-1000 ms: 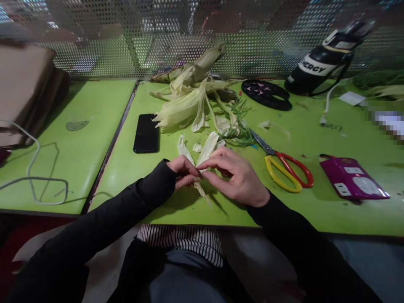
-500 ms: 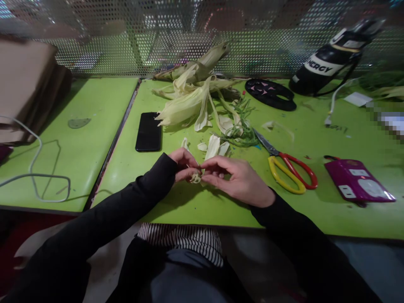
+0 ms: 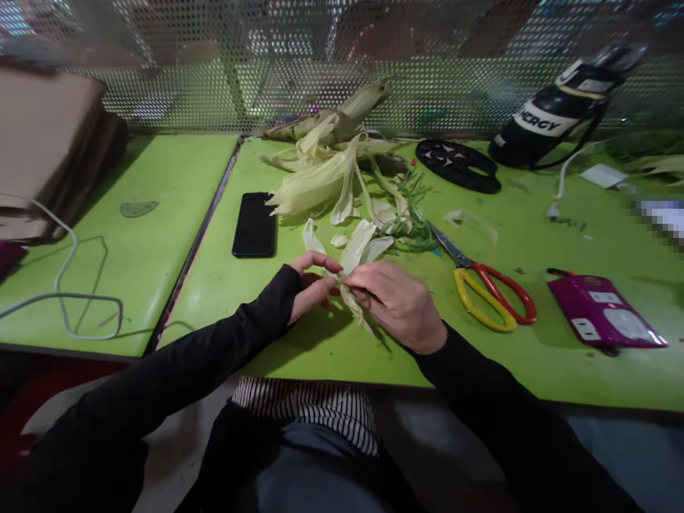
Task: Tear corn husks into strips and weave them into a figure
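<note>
My left hand [image 3: 313, 285] and my right hand [image 3: 398, 303] meet near the front of the green table [image 3: 534, 370]. Both pinch a small bundle of pale corn husk strips [image 3: 355, 249]. The strips fan out beyond my fingers, and one narrow end [image 3: 359, 313] hangs below my right thumb. The fingers of both hands are closed on the husk. A bigger heap of corn husks [image 3: 325, 167] lies farther back on the table.
A black phone [image 3: 255, 224] lies left of the husks. Scissors with red and yellow handles [image 3: 484, 285] rest to the right, then a purple packet [image 3: 606, 317]. A black disc [image 3: 457, 164] and a black bottle [image 3: 556, 114] sit at the back by the perforated screen. A white cable [image 3: 64, 285] loops on the left table.
The husk strips, bunched tight between my fingers half a second ago, now fan out again above my hands. My right hand has shifted slightly left and turned over the strip.
</note>
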A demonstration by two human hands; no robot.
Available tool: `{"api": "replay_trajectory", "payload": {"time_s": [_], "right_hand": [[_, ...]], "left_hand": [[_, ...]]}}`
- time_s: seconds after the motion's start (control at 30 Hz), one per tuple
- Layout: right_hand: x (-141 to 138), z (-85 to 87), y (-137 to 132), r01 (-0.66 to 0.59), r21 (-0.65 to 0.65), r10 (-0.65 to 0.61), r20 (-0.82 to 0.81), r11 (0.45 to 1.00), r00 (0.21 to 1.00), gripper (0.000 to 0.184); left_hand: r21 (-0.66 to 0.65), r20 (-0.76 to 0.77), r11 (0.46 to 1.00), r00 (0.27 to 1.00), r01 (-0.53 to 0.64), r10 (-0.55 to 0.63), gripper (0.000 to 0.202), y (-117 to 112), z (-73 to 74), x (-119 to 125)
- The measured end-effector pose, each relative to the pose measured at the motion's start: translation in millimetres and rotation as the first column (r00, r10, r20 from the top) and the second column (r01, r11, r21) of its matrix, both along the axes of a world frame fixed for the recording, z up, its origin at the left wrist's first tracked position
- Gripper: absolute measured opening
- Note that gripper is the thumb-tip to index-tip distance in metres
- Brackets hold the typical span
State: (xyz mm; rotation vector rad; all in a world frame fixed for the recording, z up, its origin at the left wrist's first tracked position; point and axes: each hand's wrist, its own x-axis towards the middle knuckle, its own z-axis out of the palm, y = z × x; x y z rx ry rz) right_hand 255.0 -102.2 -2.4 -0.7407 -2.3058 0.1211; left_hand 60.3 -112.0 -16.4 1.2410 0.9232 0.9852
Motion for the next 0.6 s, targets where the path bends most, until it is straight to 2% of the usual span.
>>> {"api": "replay_trajectory", "payload": {"time_s": [0.07,0.13,0.23,0.37,0.5,0.6], "right_hand": [[-0.7,-2.4,-0.6,0.029,0.072,-0.031,0.023,0.997,0.999,0.015],[-0.7,-3.6,0.7,0.037,0.071,-0.039,0.021,0.997,0.999,0.013],[1.2,-0.8,4.2,0.011,-0.08,-0.015,-0.048,0.997,0.999,0.011],[3.8,6.6,5.1,0.006,-0.295,-0.031,-0.078,0.955,0.996,0.015],[0.7,6.2,3.3,-0.003,-0.31,-0.019,-0.068,0.951,0.998,0.017],[-3.0,1.9,3.6,-0.04,-0.295,0.011,-0.097,0.955,0.995,0.008]], "left_hand": [[-0.027,-0.009,0.998,0.998,0.054,-0.054,0.032,-0.7,3.1,-0.7],[-0.045,0.008,0.995,0.996,0.085,-0.085,0.036,0.8,0.7,0.4],[-0.03,0.102,0.999,0.994,0.027,-0.024,0.042,6.1,-11.6,3.9],[0.014,0.208,0.999,0.978,-0.03,0.026,0.048,12.0,-26.0,6.7],[-0.008,0.172,0.999,0.985,0.031,-0.03,0.045,10.9,-24.0,5.6],[-0.019,0.143,0.999,0.989,0.029,-0.026,0.045,6.3,-18.1,6.3]]}}
